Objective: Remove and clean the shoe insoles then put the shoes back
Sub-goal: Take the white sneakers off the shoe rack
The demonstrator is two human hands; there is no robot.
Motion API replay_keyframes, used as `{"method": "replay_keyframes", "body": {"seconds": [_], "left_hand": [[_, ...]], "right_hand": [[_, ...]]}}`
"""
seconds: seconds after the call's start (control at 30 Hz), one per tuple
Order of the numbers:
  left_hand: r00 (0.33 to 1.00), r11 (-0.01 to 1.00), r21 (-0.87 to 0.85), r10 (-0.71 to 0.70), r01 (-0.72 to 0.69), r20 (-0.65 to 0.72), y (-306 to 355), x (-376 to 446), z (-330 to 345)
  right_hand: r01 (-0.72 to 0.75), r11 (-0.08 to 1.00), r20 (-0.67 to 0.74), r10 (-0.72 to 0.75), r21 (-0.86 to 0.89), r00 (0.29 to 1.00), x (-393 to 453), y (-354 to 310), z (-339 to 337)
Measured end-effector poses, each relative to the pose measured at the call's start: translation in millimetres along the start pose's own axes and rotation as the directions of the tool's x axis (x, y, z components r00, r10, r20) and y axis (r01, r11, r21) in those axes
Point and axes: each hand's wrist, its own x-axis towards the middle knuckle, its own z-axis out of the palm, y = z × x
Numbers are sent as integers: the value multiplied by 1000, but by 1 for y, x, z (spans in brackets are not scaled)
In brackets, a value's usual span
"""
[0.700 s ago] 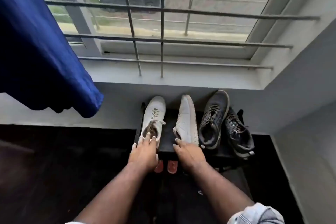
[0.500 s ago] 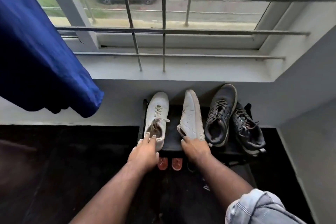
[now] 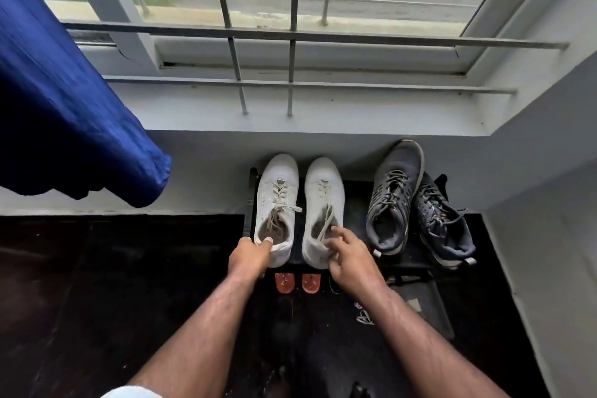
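Left hand [image 3: 250, 252] pinches left white shoe's [image 3: 277, 207] heel on rack [image 3: 355, 203]; right hand [image 3: 347, 257] grips right shoe's [image 3: 323, 200] collar, likely seating both.

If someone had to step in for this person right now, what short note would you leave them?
Left hand grips the heel of the left white shoe. Right hand pinches the heel of the right white shoe. Both stand upright, side by side on the black rack, dark pair beside them. Whether the insoles were cleaned can't be told; no insole is out. Left: confirm, then let go.
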Motion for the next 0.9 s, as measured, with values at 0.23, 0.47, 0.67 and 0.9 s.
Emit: {"method": "replay_keyframes", "body": {"seconds": [0.23, 0.47, 0.67, 0.9], "left_hand": [[988, 970, -208, -106, 127, 110, -3, 12, 12], [985, 916, -372, -112, 154, 130, -7, 19, 14], [989, 885, -451, -60, 116, 136, -23, -10, 22], [998, 866, -496, -47, 60, 40, -52, -55, 26]], "right_hand": [[-673, 410, 314, 656, 616, 686, 12, -11, 14], [-793, 248, 499, 663, 556, 558, 35, -31, 35], [-679, 385, 237, 735, 625, 636, 4, -50, 39], [-695, 549, 164, 717, 465, 677, -52, -48, 58]]}}
